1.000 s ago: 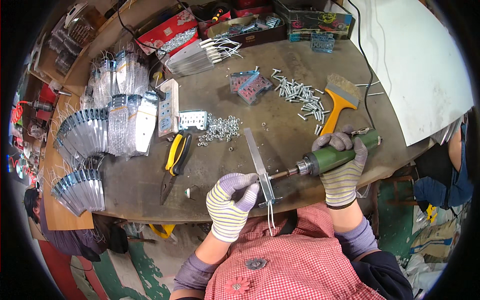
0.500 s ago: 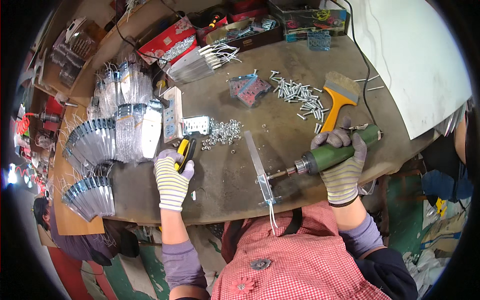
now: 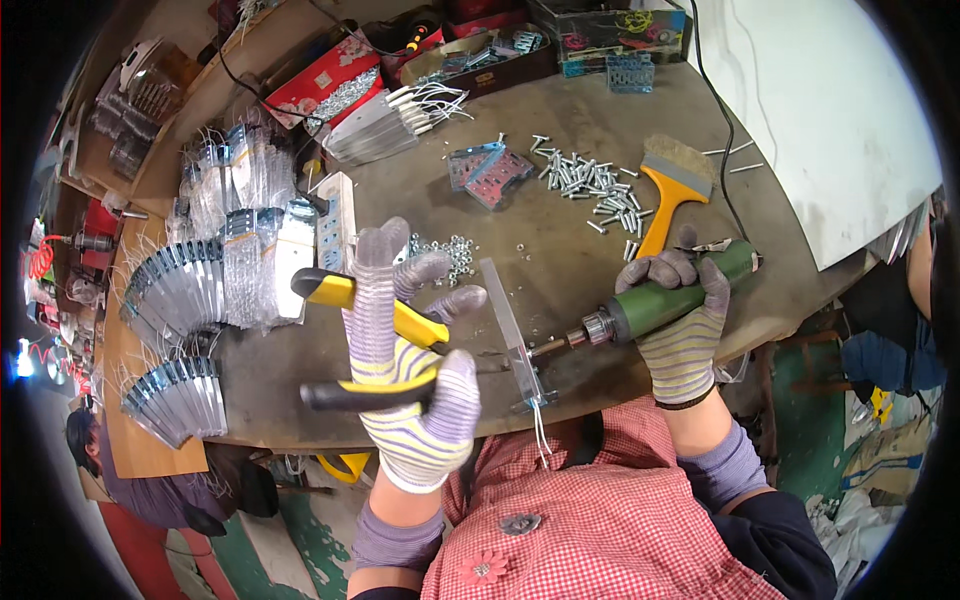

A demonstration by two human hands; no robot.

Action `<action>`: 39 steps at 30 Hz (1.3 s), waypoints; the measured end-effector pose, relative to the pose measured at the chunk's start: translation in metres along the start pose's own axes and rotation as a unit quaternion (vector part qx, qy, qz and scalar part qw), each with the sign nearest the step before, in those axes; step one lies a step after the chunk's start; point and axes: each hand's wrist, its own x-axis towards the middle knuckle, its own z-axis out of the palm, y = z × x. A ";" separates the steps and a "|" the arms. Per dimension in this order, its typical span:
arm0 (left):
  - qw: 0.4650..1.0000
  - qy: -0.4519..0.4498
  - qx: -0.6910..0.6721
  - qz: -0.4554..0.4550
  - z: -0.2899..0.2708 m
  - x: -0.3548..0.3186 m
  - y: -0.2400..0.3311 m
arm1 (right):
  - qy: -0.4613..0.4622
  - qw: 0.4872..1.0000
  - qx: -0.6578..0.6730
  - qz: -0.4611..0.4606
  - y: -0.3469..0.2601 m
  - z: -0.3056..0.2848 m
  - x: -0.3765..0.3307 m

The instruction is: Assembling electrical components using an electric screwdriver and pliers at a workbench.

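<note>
My left hand [image 3: 412,430], in a striped glove, holds a pair of pliers [image 3: 420,325] with yellow and black handles. The handles are spread, and the dark jaws point right at the metal strip [image 3: 503,308]. Blur hides whether the jaws touch it. The strip lies near the table's front edge, with a small bracket and two white wires [image 3: 540,432] at its near end. My right hand [image 3: 683,345], gloved too, is wrapped round a green power screwdriver [image 3: 645,308]. Its bit points left, its tip close beside the strip's bracket.
Loose screws [image 3: 592,190], small nuts [image 3: 455,258] and a brush with an orange handle [image 3: 668,205] lie on the table [image 3: 600,115]. Stacked strips with wires [image 3: 175,285] fill the left side. Boxes of parts [image 3: 490,60] stand at the back. A black cord [image 3: 708,120] runs to the screwdriver.
My left hand has lifted the pliers and swung them right, from beside the nuts toward the strip; their handles now spread apart. My right hand and the screwdriver have hardly moved.
</note>
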 end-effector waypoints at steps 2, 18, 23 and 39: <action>1.000 -0.008 0.006 0.002 0.005 -0.001 0.005 | -0.008 1.000 0.009 0.004 -0.002 -0.002 0.001; 0.993 -0.001 -0.002 0.117 0.023 0.005 -0.025 | 0.018 1.000 -0.012 -0.005 0.006 0.006 -0.001; 0.994 0.006 0.010 0.105 0.025 0.007 -0.028 | 0.030 0.999 -0.010 -0.005 0.005 0.008 0.000; 0.990 0.024 -0.134 -0.027 0.028 0.025 -0.014 | 0.039 0.999 0.011 -0.010 0.002 0.005 -0.001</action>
